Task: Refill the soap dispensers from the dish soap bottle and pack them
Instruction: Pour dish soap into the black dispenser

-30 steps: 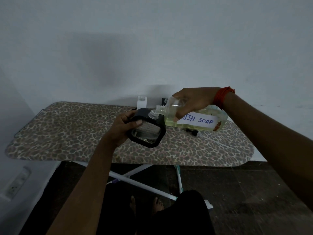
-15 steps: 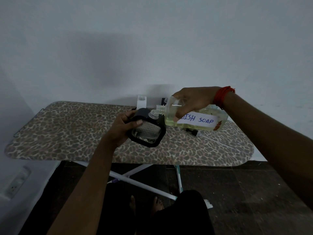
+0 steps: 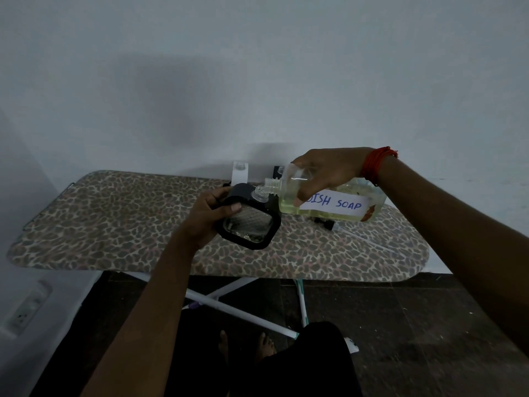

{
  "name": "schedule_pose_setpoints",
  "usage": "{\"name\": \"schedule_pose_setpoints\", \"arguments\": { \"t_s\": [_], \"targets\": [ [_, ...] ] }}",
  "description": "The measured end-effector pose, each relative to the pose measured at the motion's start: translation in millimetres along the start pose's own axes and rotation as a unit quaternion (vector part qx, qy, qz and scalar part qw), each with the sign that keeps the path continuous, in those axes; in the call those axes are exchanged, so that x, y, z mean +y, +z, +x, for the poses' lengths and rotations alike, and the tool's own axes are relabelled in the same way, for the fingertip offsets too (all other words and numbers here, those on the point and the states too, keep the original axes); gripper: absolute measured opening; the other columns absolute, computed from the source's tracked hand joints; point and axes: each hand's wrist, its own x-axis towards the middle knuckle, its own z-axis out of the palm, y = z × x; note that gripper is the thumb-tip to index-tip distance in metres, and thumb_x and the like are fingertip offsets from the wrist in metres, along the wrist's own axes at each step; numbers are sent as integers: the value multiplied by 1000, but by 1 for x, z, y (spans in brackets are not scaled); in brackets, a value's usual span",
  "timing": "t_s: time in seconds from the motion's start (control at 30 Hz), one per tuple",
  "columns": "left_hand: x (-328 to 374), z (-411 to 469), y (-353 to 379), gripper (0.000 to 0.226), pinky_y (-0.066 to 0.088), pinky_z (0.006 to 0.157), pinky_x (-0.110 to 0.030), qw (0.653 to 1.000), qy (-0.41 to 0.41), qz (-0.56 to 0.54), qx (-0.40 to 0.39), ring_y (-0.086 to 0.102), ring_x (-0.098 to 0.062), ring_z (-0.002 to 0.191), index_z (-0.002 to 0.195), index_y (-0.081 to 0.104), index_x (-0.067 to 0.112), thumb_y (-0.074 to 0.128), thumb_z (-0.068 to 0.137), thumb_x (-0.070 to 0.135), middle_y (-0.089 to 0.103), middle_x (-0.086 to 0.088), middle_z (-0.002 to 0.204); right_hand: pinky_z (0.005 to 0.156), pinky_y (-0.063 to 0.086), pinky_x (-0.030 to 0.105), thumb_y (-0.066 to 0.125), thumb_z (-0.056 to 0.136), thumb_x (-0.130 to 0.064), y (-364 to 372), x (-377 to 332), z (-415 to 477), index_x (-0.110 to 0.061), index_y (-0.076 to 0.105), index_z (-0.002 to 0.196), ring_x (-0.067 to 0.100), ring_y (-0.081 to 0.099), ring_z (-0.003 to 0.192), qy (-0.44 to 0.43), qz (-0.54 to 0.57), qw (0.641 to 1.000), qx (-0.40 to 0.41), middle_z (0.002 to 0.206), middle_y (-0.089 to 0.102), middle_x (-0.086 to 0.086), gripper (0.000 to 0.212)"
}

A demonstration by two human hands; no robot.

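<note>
My left hand grips a square soap dispenser with a black frame and clear body, tilted over the ironing board. Its open clear neck points up and right. My right hand holds the clear dish soap bottle almost on its side, yellowish liquid inside, a white label reading "DISH SOAP". The bottle's threaded mouth sits just above the dispenser's neck. No stream of soap is visible between them.
A black pump head with a long clear tube lies on the board under the bottle. A white-and-clear dispenser and a dark object stand at the board's far edge by the wall. White board legs and my feet are below.
</note>
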Motion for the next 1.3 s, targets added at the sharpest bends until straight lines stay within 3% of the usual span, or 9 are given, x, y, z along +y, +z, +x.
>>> {"name": "schedule_pose_setpoints", "arguments": {
  "t_s": [0.13, 0.27, 0.37, 0.5, 0.63, 0.8, 0.93, 1.13, 1.3],
  "targets": [
    [-1, 0, -2, 54, 56, 81, -31, 1000, 1, 0, 1, 69, -22, 97, 109, 74, 18, 90, 61, 36, 73, -5, 103, 70, 49, 33, 82, 74, -45, 1, -2, -1, -31, 71, 99, 23, 63, 76, -7, 8, 1000, 1, 96, 70, 8, 31],
    [-1, 0, -3, 56, 56, 82, -32, 1000, -2, -3, 2, 68, -24, 101, 112, 73, 17, 90, 62, 35, 73, -7, 106, 58, 43, 13, 81, 80, -33, 0, -1, -1, -29, 71, 101, 3, 57, 66, 5, 2, 1000, 4, 79, 65, -14, 24],
    [-1, 0, -3, 55, 56, 81, -32, 1000, -1, -5, -2, 68, -23, 100, 111, 73, 17, 90, 62, 34, 73, -7, 106, 64, 45, 17, 81, 80, -33, 0, 1, 0, -31, 71, 98, 4, 59, 71, 8, -1, 1000, 8, 78, 63, -21, 22],
    [-3, 1, -4, 56, 56, 81, -33, 1000, -2, -4, 4, 68, -24, 100, 111, 73, 16, 90, 62, 34, 73, -7, 106, 74, 49, 31, 82, 78, -36, 1, 0, 0, -32, 72, 99, 19, 65, 84, 1, 1, 1000, 7, 94, 69, -6, 24],
    [-4, 0, -4, 56, 56, 80, -33, 1000, -2, 1, 6, 69, -23, 99, 111, 73, 18, 91, 61, 35, 73, -6, 105, 66, 44, 17, 81, 80, -33, 1, -2, -2, -29, 72, 100, 2, 58, 70, 6, 2, 1000, 4, 80, 64, -19, 23],
    [-3, 1, -4, 55, 56, 79, -32, 1000, -2, 0, 8, 69, -22, 96, 109, 74, 18, 91, 60, 36, 73, -5, 103, 73, 47, 31, 82, 79, -37, 1, -2, -3, -30, 72, 100, 21, 62, 80, 2, -5, 1000, 10, 95, 69, 1, 25],
    [-6, 2, -4, 58, 56, 79, -33, 1000, -3, -4, 12, 69, -24, 97, 111, 72, 15, 91, 60, 35, 73, -7, 104, 72, 47, 31, 82, 79, -37, 1, -4, -5, -29, 71, 103, 15, 60, 76, 3, -3, 1000, 11, 98, 69, 7, 28],
    [-10, 3, -7, 76, 56, 81, -35, 1000, -11, -2, 21, 67, -27, 99, 121, 61, 2, 91, 60, 34, 70, -11, 107, 66, 44, 26, 82, 80, -37, 2, -2, -4, -26, 70, 102, 9, 55, 68, 10, -14, 1000, 12, 82, 63, -3, 28],
    [-9, 2, -7, 73, 56, 81, -36, 1000, -16, 1, 20, 67, -26, 100, 119, 63, 6, 91, 59, 36, 71, -9, 106, 64, 45, 14, 82, 80, -31, 1, -3, -5, -24, 71, 106, 1, 58, 69, 14, -2, 1000, 13, 86, 67, -9, 29]
  ]
}}
